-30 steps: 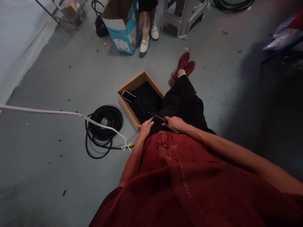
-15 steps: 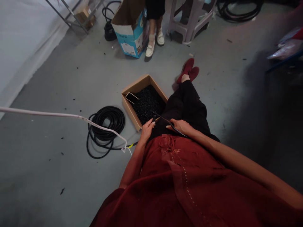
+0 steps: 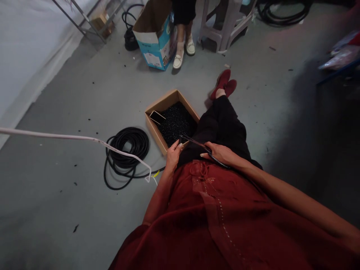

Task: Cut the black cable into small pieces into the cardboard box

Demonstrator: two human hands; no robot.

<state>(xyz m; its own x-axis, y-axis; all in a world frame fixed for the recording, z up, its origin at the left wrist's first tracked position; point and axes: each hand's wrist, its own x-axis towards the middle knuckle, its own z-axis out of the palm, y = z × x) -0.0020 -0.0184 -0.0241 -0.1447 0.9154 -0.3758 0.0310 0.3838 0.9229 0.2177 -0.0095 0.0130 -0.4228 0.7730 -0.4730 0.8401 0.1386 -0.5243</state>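
My left hand (image 3: 172, 154) pinches the end of a black rubber cable (image 3: 180, 139) over the near edge of a cardboard box (image 3: 154, 129). Long, dark scissors (image 3: 198, 143) are gripped in my right hand (image 3: 218, 152), their blades pointing left. The blade tips reach the cable end and look slightly parted. One handle (image 3: 221, 162) sticks out below my palm. Inside the box lies a heap of small black pieces (image 3: 176, 122), with a phone-like dark rectangle (image 3: 157, 117) at its left side.
A coil of black cable (image 3: 143, 144) lies on the floor left of the box. A pale cord (image 3: 84, 137) with a hook-like end crosses in front of it. A person's white shoes (image 3: 178, 60), a blue carton (image 3: 153, 52) and a plastic stool (image 3: 222, 41) stand beyond.
My left hand has shifted slightly up and left with the cable end. My right hand has moved a little right with the scissors, and the blades show more clearly.
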